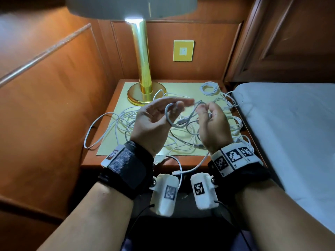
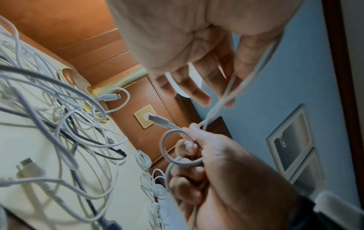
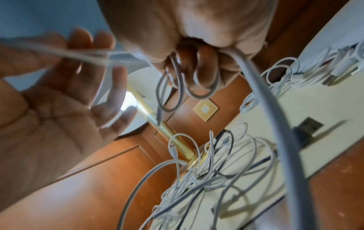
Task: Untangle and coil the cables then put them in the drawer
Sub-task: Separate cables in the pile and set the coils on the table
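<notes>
Head view: a grey cable (image 1: 178, 122) is held above a nightstand (image 1: 112, 142).
Small loops are gripped in the curled right hand (image 1: 213, 127); the left hand (image 1: 154, 120) is spread open, cable draped across its fingers (image 2: 201, 93).

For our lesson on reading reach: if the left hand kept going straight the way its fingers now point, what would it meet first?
Most likely the right hand, which faces the left hand and grips the grey cable strung between them; depth is hard to judge.

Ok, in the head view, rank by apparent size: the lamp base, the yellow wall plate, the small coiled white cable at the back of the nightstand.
1. Lamp base, clearly largest.
2. Wall plate and coiled white cable look about alike, so I would not rank them.
</notes>
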Tool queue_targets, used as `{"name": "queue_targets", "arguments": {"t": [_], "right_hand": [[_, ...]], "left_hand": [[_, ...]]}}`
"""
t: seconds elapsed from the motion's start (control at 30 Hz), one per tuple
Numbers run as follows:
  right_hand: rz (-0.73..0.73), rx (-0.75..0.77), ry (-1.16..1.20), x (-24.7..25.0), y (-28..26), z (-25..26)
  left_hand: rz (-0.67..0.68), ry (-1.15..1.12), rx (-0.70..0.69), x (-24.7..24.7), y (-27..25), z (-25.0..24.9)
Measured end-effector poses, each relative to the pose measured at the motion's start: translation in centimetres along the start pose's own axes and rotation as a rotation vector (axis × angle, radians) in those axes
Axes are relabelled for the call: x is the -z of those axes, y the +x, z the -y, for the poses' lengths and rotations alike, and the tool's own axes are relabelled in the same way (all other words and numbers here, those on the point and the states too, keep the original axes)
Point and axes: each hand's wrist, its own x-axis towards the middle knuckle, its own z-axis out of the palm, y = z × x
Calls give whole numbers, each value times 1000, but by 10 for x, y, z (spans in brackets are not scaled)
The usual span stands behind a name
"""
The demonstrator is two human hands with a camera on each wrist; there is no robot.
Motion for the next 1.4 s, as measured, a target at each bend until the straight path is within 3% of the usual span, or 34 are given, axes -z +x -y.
{"name": "queue_targets", "arguments": {"t": [0.07,0.13,0.23,0.3,0.4,0.53,0.63,0.8,0.93,1.0,1.1,1.2,1.4], "right_hand": [[-119,-13,-27,4,5,1],[-150,-79,10,5,12,2],[-116,-98,146,3,18,5],[-58,-103,255,5,17,9],[22,-95,381,11,3,25],[191,-42,424,28,-36,46],[301,-61,472,45,-71,56],[425,-48,297,66,-123,56],[491,-114,382,68,-179,39],[589,-96,274,65,-212,25],[723,-73,-98,64,-248,7],[700,-26,-277,79,-263,3],[681,15,-765,94,-268,5]], "left_hand": [[-99,42,1,8,0,3],[-154,147,37,17,1,12],[-146,392,101,27,-3,22],[-102,430,127,29,-5,25],[-7,364,124,23,-11,13],[76,311,-4,14,-33,-15],[135,269,32,7,-65,-33],[38,300,-57,7,-131,-67],[0,41,-4,10,-188,-95],[-3,-7,-32,12,-207,-107],[-122,69,-50,15,-213,-115],[-197,60,-23,14,-217,-117],[-165,46,10,8,-236,-112]]}}
